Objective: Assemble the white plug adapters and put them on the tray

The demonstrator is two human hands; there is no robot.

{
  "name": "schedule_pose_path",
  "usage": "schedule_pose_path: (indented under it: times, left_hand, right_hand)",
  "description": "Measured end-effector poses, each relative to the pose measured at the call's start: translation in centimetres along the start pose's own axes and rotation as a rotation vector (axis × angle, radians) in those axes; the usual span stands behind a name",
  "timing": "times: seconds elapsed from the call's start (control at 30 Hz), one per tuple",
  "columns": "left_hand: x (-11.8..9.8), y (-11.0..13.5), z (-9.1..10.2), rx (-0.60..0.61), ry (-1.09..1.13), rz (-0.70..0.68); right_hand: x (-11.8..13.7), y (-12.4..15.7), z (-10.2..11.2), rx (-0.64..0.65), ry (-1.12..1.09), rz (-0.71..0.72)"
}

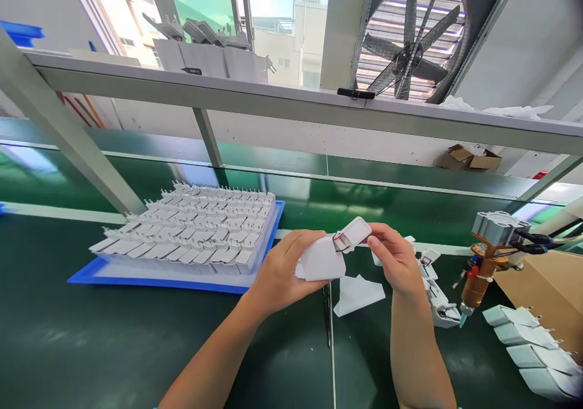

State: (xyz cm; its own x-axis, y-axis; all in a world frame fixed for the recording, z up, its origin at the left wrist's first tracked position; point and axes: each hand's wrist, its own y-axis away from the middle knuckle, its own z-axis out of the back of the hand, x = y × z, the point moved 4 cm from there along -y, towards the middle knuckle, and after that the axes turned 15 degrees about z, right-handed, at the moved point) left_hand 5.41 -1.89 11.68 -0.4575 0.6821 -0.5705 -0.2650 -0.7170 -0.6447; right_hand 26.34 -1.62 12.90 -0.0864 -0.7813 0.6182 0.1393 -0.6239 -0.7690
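My left hand [285, 260] is wrapped round a white plastic housing [324, 260] above the middle of the table. A small white cover [356, 233] stands tilted at the housing's upper right end, with thin red and dark wires running between the two. The thumb and fingers of my right hand [394, 254] are closed on the cover's right edge. Below the housing lies a torn piece of white paper [358, 293] on the green table. Close to it, a thin dark tool [327, 312], perhaps tweezers, lies along the table seam.
At left, a blue tray [155, 285] bears rows of white plugs [195, 230]. Right of my right hand lie open white housings [439, 299]. An orange-brown nozzle [473, 281] hangs beside them. Several white plugs [532, 348] line up near a cardboard box [542, 281]. A metal crossbar [273, 96] spans above.
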Motion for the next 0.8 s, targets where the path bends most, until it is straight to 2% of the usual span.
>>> schedule_pose_path:
  times: [0.1,0.2,0.33,0.43,0.63,0.8]
  left_hand:
    - [-0.1,0.1,0.1,-0.083,-0.072,-0.088]
    - [-0.3,0.1,0.0,-0.154,-0.117,-0.178]
    - [-0.4,0.1,-0.2,-0.165,-0.106,-0.17]
    - [0.0,-0.1,-0.6,-0.061,-0.015,-0.053]
    - [1.4,-0.2,-2.0,0.265,0.297,0.279]
    - [2.4,0.0,-3.2,0.476,0.506,0.377]
  right_hand:
    - [-0.8,-0.1,-1.4,0.054,-0.101,-0.053]
    - [-1.0,0.0,-1.9,0.024,-0.11,-0.085]
    - [-0.8,0.2,-1.8,0.006,-0.065,-0.078]
    - [-0.1,0.1,-1.8,-0.026,-0.047,-0.007]
    - [1.6,0.3,-2.2,-0.109,0.089,0.111]
    - [2.2,0.6,-2.6,-0.123,0.104,0.166]
